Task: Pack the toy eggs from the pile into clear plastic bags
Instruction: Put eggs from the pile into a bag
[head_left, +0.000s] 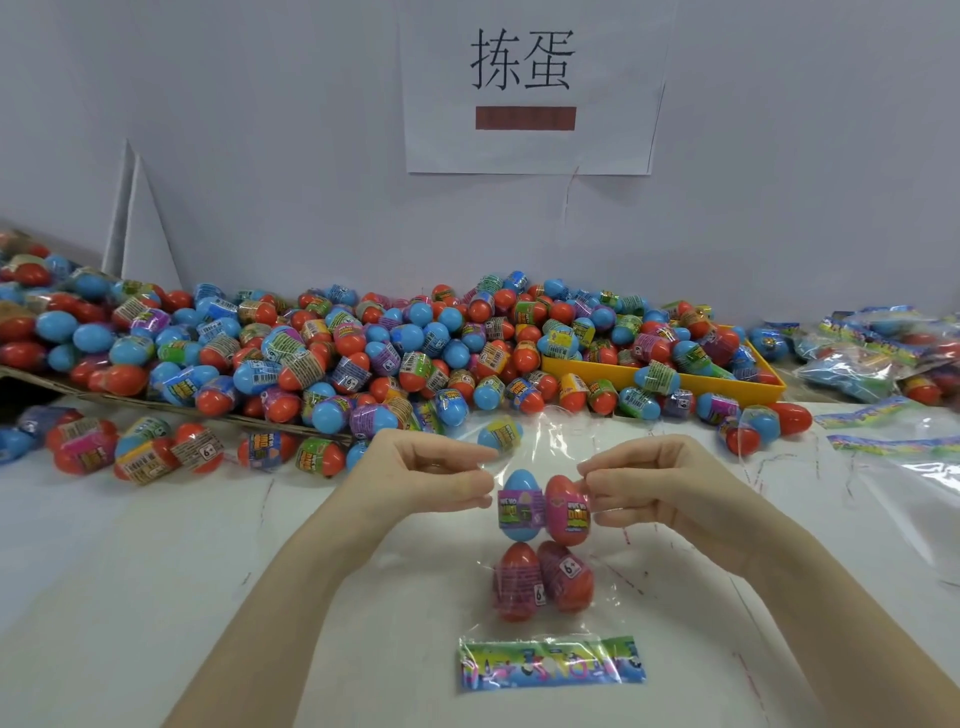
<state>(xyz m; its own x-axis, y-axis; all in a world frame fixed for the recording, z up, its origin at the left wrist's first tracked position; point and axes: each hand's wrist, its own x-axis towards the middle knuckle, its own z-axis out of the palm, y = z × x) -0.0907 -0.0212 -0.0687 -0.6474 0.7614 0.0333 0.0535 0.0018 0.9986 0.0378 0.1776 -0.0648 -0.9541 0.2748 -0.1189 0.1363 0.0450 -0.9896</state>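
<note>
A clear plastic bag (540, 447) with a colourful printed header (551, 663) lies on the white table in front of me. Inside it are several toy eggs: a blue one (519, 505) and a red one (566, 510) side by side, and two red ones (543, 579) below them. My left hand (431, 475) pinches the bag's left edge near its open end. My right hand (654, 480) pinches the right edge, level with the upper eggs. A big pile of red and blue toy eggs (363, 353) stretches across the table behind.
A yellow tray (670, 376) holds eggs at the back right. Filled bags (878, 353) and flat bags (893, 452) lie at the right. Flattened cardboard (156, 405) sits under the left of the pile. A paper sign (524, 88) hangs on the wall.
</note>
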